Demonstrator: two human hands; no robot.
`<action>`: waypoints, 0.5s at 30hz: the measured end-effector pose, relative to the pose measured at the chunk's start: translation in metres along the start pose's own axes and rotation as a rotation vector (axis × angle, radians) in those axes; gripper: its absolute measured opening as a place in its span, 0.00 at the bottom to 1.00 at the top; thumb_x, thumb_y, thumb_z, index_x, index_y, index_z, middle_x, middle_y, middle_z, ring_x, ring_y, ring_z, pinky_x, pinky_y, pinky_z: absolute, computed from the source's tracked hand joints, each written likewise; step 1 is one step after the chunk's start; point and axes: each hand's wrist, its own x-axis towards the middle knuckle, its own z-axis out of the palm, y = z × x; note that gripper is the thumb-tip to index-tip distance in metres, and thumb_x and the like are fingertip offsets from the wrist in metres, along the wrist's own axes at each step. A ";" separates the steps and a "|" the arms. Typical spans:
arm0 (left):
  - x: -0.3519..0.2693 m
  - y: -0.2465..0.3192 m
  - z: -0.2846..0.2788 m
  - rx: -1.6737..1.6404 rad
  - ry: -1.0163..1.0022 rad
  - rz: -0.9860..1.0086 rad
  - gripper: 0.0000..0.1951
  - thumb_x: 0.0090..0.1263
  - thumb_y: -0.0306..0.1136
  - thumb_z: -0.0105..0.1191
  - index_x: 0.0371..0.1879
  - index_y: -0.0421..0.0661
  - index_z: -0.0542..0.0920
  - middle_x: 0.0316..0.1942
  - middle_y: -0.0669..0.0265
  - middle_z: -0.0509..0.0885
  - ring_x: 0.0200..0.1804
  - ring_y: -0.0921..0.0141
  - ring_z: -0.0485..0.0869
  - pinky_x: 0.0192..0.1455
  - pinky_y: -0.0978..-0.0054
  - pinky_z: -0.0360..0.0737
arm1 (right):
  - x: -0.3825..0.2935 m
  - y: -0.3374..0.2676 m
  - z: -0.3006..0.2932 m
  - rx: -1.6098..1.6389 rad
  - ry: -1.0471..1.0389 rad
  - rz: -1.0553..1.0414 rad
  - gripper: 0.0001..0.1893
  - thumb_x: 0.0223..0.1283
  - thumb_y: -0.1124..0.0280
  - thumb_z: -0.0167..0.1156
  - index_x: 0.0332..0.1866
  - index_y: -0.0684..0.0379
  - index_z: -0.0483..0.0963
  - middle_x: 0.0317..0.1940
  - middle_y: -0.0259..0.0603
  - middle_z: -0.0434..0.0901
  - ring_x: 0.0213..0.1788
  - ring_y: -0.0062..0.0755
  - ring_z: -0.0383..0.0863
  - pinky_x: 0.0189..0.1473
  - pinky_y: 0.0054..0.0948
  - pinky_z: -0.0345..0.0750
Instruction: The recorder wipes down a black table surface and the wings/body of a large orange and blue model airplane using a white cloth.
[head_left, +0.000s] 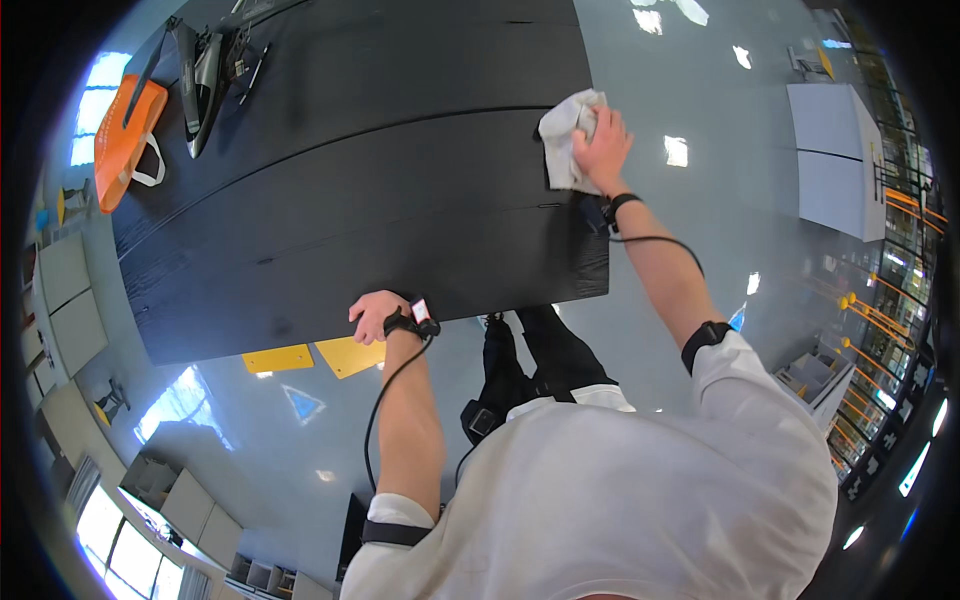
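My right hand (604, 150) grips a crumpled white cloth (564, 142) and presses it on the black tabletop (420, 195) along its right edge. Part of the cloth lies hidden under the fingers and palm. At the table's near edge is my left hand (377, 316), left of my legs. Its fingers are loosely bent, the thumb stands apart, and no object shows in it. Dark straps with cables circle both wrists.
At the table's far left lie an orange bag (129, 142) with white handles and a silver-and-black device (201, 90). Seams cross the tabletop. Yellow panels (277, 358) show below the near edge. A white cabinet (832, 157) stands to the right on the glossy grey floor (712, 225).
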 end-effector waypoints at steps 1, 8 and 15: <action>0.006 -0.001 0.001 -0.007 0.011 0.003 0.25 0.72 0.51 0.36 0.51 0.39 0.67 0.50 0.51 0.76 0.46 0.50 0.81 0.45 0.53 0.79 | 0.013 -0.007 0.006 -0.002 0.009 -0.023 0.24 0.43 0.59 0.59 0.50 0.53 0.72 0.44 0.43 0.74 0.49 0.45 0.75 0.50 0.43 0.65; -0.002 0.005 -0.007 0.042 0.006 0.036 0.25 0.72 0.50 0.35 0.51 0.38 0.67 0.49 0.51 0.76 0.46 0.51 0.81 0.45 0.53 0.80 | 0.025 -0.004 0.015 -0.004 0.083 -0.079 0.24 0.46 0.59 0.58 0.52 0.55 0.72 0.42 0.45 0.74 0.45 0.48 0.74 0.45 0.44 0.70; 0.007 0.005 0.015 0.025 -0.050 0.029 0.25 0.73 0.50 0.34 0.50 0.38 0.67 0.49 0.51 0.76 0.46 0.51 0.82 0.44 0.53 0.80 | -0.047 -0.016 -0.007 -0.008 0.071 -0.017 0.25 0.45 0.61 0.57 0.51 0.59 0.71 0.41 0.49 0.72 0.43 0.51 0.72 0.45 0.45 0.69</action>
